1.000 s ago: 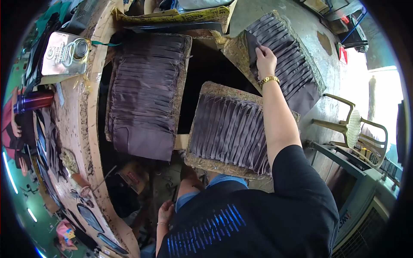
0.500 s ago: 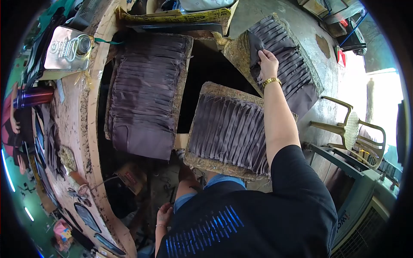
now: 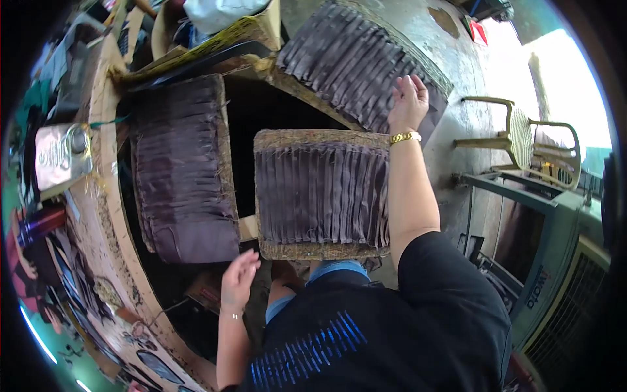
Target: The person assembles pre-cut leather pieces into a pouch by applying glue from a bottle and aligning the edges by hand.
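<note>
My right hand (image 3: 409,104) is over the right end of the far board (image 3: 307,95), above a row of overlapping dark purple-grey fabric pieces (image 3: 346,55). Its fingers are loosely bent and slightly apart, with no fabric visible in them. A gold watch is on that wrist. My left hand (image 3: 240,279) is raised near the lower corner of the left stack of fabric pieces (image 3: 179,170), fingers half bent and apart, holding nothing. Directly in front of me lies a third board (image 3: 320,251), its fabric strips (image 3: 313,193) laid side by side in a row.
At left, a wooden worktable (image 3: 108,209) carries a metal can (image 3: 62,157) and a dark tumbler (image 3: 42,225). An open carton (image 3: 264,32) stands at the back. A plastic chair (image 3: 519,137) and a metal-framed machine (image 3: 548,228) are on the right. People's hands show at far left.
My right hand has let go of the fabric flap on the far board, which now lies flatter. My left hand has risen from low beside my leg. The view has shifted right.
</note>
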`<move>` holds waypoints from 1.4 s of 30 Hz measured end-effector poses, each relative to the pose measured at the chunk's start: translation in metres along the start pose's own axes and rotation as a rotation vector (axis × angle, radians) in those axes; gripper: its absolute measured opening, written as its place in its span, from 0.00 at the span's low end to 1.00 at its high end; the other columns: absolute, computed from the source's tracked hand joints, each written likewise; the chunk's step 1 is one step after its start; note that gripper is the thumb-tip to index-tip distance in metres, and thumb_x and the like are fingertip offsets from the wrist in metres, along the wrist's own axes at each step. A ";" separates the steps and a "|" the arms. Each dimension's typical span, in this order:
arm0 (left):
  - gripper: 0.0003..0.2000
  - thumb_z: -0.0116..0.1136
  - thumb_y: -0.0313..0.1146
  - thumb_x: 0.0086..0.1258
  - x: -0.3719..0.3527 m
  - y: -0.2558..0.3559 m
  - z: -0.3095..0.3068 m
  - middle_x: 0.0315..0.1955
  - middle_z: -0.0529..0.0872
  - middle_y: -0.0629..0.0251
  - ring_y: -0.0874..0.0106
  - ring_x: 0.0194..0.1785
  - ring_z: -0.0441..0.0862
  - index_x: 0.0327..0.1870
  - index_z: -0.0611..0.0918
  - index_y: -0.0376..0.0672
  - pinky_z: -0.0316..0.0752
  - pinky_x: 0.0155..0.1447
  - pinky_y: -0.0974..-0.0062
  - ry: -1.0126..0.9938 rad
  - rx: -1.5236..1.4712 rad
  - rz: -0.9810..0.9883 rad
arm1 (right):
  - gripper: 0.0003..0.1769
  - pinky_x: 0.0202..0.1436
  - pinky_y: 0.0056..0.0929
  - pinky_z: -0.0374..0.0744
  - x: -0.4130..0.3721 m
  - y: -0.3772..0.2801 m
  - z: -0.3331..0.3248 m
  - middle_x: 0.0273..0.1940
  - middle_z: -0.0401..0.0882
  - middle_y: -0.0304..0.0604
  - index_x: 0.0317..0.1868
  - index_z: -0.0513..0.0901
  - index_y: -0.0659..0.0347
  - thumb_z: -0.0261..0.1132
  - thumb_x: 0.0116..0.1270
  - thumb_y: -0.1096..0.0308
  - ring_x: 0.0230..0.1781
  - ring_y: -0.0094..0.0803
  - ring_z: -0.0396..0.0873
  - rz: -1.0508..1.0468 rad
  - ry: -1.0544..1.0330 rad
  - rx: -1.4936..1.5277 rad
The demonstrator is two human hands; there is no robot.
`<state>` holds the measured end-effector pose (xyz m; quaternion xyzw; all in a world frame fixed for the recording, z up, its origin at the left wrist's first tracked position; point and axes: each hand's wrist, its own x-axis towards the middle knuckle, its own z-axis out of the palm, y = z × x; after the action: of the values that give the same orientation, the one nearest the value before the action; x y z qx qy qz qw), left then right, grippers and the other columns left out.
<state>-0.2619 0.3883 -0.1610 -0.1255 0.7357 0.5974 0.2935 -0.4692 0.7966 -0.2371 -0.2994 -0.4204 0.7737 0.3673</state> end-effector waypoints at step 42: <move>0.06 0.49 0.22 0.53 0.330 0.106 0.173 0.36 0.76 0.62 0.66 0.47 0.72 0.32 0.69 0.40 0.46 0.65 0.44 0.021 -1.058 -0.181 | 0.14 0.39 0.32 0.77 0.152 -0.031 -0.102 0.39 0.78 0.44 0.43 0.75 0.66 0.64 0.54 0.77 0.36 0.34 0.78 0.169 -0.026 -0.247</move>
<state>-0.5322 0.6352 -0.2872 -0.3253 0.3232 0.8576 0.2330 -0.4644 0.9770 -0.2808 -0.3669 -0.4904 0.7480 0.2557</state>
